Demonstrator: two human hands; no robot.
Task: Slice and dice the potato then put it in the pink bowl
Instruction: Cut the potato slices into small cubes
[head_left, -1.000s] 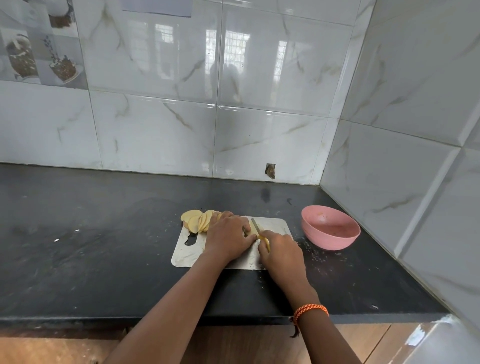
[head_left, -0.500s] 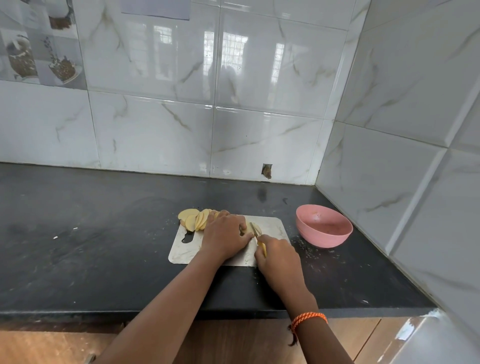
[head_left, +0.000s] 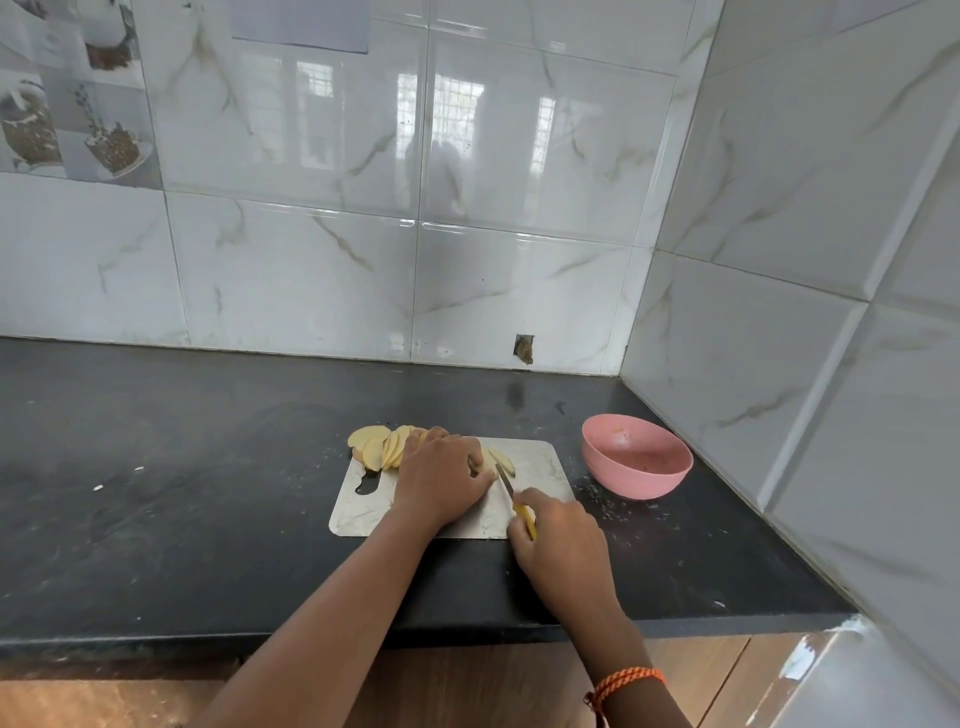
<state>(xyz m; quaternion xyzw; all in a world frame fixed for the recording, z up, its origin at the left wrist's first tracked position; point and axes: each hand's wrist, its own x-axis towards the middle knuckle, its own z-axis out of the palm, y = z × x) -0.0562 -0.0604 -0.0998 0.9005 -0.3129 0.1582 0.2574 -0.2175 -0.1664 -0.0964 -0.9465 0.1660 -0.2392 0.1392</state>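
A person slices potato on a pale cutting board (head_left: 540, 478) that lies near the front edge of a black worktop (head_left: 182, 493), towards its right end where two tiled walls meet. The left hand (head_left: 441, 480) lies curled over the uncut piece of potato, which is almost wholly hidden beneath it. The right hand (head_left: 563, 543) has its fingers wrapped round the yellow handle of a small knife (head_left: 511, 493), the blade angled towards the left hand's fingertips. A fan of potato slices (head_left: 382, 447) overhangs the board's back left corner, and a few more slices (head_left: 501, 460) lie just beyond the blade. The pink bowl (head_left: 636, 460) stands apart from the board's right edge, close to the right-hand wall. The left half of the worktop stretches open as far as the glossy marbled tiles (head_left: 311, 260) at the back. Crumbs speckle the dark stone between board and bowl. An orange braided band (head_left: 626, 680) circles the right wrist. Compared with a second ago, the right hand has drawn back towards the board's front edge, and freshly cut slices now show beside the blade.
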